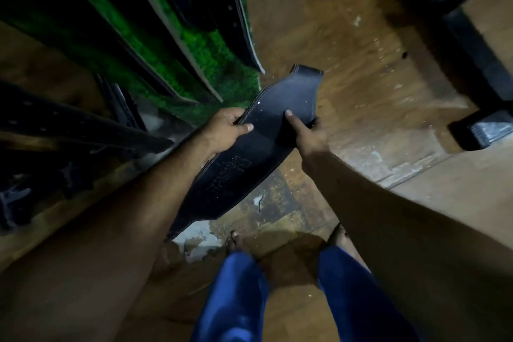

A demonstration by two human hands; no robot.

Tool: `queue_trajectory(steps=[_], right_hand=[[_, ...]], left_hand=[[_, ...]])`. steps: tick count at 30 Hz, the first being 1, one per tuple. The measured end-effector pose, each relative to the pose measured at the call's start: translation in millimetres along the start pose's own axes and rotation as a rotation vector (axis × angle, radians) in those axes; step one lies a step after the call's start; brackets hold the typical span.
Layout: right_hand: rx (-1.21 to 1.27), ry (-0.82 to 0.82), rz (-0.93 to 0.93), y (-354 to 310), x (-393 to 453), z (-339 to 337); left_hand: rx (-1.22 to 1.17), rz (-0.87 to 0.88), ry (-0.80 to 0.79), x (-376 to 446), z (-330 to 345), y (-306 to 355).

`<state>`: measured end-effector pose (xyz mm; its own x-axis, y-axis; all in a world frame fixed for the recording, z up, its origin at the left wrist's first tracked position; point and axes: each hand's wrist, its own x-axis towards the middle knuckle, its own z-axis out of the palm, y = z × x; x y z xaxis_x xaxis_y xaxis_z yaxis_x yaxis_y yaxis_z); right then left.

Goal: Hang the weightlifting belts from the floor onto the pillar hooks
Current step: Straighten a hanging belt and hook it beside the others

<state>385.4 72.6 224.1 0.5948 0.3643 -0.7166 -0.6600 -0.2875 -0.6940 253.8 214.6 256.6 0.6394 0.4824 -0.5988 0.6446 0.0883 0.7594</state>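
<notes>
Dim wooden floor [347,44] lies below; beside the green pillar [194,44] hung with belts, the black weightlifting belt [266,119] is held up flat, left hand [226,130] and right hand [308,133] each clamping an edge, likely to steady it for hooking

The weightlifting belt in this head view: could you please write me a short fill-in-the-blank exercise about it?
1. The black weightlifting belt is held by ____ hands.
2. The left hand grips the belt's edge nearest the ____ pillar.
3. The right hand lays its ____ on the belt's top face.
4. The person's trousers are ____.

Missing words: two; green; thumb; blue
</notes>
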Motion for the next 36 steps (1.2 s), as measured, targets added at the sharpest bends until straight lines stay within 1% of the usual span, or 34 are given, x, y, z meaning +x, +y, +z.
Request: queue_trajectory(steps=[5, 9, 11, 12, 15, 17, 19, 23, 26, 29, 32, 34, 36], right_hand=[[0.037, -0.131, -0.058, -87.5, -68.8, -28.6], [0.028, -0.150, -0.140, -154.5, -132.1, -38.3], [-0.005, -0.165, -0.191, -185.1, -162.7, -42.5], [-0.029, -0.180, -0.219, -199.0, -177.7, -45.4], [-0.074, -0.233, -0.299, -237.3, -224.8, -51.3], [-0.080, -0.265, -0.344, -259.2, -252.2, -51.9], [-0.103, -0.298, -0.392, -281.2, -273.7, -51.3], [-0.209, -0.418, -0.449, -322.5, -318.3, -51.0], [-0.260, -0.486, -0.463, -361.4, -351.5, -53.7], [-0.206, -0.521, -0.442, -402.6, -375.5, -48.4], [-0.172, -0.519, -0.363, -433.8, -399.2, -38.1], [-0.154, -0.518, -0.313, -446.2, -416.0, -34.6], [-0.121, -0.539, -0.347, -451.4, -425.3, -35.0]], left_hand=[[-0.027, -0.024, 0.004, -61.9, -9.8, 90.2], [-0.041, -0.030, 0.032, -113.4, -12.8, 177.7], [-0.103, -0.022, 0.022, -139.4, -15.2, 227.1], [-0.133, -0.016, 0.017, -151.5, -16.6, 251.6], [-0.215, 0.072, 0.013, -185.0, -21.7, 318.4], [-0.257, 0.105, 0.072, -204.8, -23.4, 357.6], [-0.365, 0.094, 0.176, -217.3, -23.9, 388.9], [-0.433, 0.115, 0.341, -253.3, -28.2, 420.9], [-0.458, 0.255, 0.414, -287.8, -29.9, 436.7], [-0.452, 0.418, 0.418, -318.7, -23.3, 446.5], [-0.455, 0.521, 0.406, -344.8, -15.9, 449.7], [-0.435, 0.545, 0.408, -358.5, -17.4, 448.7], [-0.415, 0.505, 0.396, -370.6, -23.1, 447.9]])
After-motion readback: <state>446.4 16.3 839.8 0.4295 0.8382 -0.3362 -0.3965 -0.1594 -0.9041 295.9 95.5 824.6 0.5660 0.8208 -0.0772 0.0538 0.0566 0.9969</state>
